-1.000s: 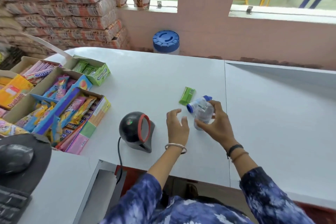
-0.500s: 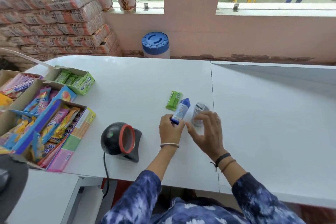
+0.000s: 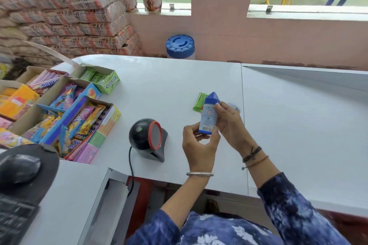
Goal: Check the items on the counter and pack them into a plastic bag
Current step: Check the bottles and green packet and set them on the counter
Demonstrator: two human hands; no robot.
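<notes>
Lifted off the counter (image 3: 179, 77) since earlier, blue-capped bottle (image 3: 208, 114) is being pinched upright by left hand (image 3: 199, 145) and right hand (image 3: 231, 123), risking slipping before reaching the scanner (image 3: 148, 137).

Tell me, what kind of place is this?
Most likely a small shop's checkout counter. A barcode scanner stands on it, open boxes of sweets sit beside it, and sacks of goods are stacked behind.
</notes>
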